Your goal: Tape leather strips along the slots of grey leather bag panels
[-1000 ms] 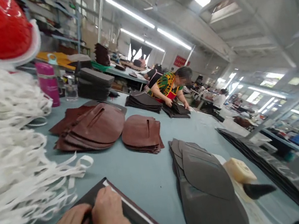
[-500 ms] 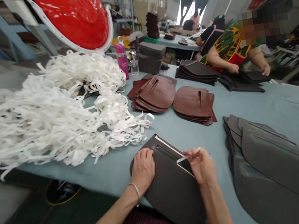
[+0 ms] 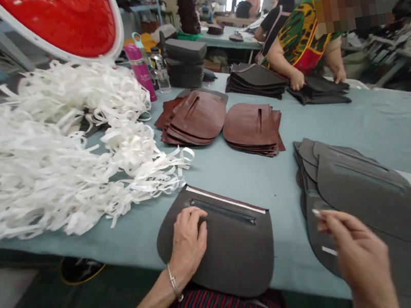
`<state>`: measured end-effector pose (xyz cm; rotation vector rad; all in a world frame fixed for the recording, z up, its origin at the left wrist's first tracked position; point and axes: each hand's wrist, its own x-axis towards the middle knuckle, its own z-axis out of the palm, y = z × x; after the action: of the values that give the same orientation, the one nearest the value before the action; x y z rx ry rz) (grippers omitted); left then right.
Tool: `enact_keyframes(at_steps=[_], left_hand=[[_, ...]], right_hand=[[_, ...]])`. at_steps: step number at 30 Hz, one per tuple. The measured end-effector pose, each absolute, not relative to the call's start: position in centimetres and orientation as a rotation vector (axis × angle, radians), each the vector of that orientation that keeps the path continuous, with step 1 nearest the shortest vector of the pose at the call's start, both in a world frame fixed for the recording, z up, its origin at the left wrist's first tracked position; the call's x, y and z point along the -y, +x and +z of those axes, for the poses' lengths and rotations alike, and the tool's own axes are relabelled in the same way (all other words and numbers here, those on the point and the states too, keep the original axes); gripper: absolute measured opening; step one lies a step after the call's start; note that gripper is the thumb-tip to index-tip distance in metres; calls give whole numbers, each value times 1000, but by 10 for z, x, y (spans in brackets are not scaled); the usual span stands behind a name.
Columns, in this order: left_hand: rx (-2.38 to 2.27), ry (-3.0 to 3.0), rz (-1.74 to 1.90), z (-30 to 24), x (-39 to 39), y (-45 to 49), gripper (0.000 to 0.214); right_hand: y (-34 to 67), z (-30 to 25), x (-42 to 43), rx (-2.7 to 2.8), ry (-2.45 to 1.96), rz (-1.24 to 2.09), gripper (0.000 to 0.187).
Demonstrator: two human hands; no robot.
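Note:
A dark grey leather-like panel [image 3: 237,253] with a rounded lower edge lies at the table's front edge. A zipper [image 3: 224,212] is set in it, and a white tape strip [image 3: 224,199] runs along its straight top edge. My left hand [image 3: 188,240] rests on the panel's left part, fingers loosely spread and holding nothing. Out to the right, my right hand [image 3: 357,249] is closed in a pinch on a white strip [image 3: 317,213], whose small end shows at the fingertips. Behind that hand lies a stack of similar grey panels [image 3: 353,177].
A big heap of white strips [image 3: 54,162] covers the table's left. Brown panel stacks [image 3: 200,118] lie mid-table, with a pink bottle [image 3: 141,73] behind. Across the table, a co-worker's hands [image 3: 297,80] touch black pieces [image 3: 320,89]. A red-and-white round object [image 3: 67,19] stands at upper left.
My right hand has left the panel's top edge and moved right, over the grey stack, with white strip in its fingers. The panel lies turned more level, my left hand still on it.

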<state>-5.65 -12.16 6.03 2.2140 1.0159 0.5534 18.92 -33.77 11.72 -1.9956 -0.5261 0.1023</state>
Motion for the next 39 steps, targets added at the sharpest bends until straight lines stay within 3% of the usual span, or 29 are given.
enact_keyframes(at_steps=[3, 7, 12, 18, 30, 39], left_hand=[[-656, 1835, 344, 76, 133, -42, 20], [-541, 1495, 161, 81, 138, -35, 27], [-771, 1524, 174, 71, 119, -48, 22], [-694, 1409, 111, 70, 109, -58, 22], [-831, 1548, 154, 74, 65, -77, 15], [-1036, 1988, 195, 65, 40, -76, 19]], right_hand=[[124, 97, 286, 738, -1820, 610, 21], [71, 70, 245, 692, -1627, 827, 16], [63, 61, 240, 804, -1839, 763, 14], [59, 58, 229, 916, -1859, 707, 14], [98, 57, 257, 1243, -1989, 619, 32], [114, 53, 267, 982, -2385, 656, 44]])
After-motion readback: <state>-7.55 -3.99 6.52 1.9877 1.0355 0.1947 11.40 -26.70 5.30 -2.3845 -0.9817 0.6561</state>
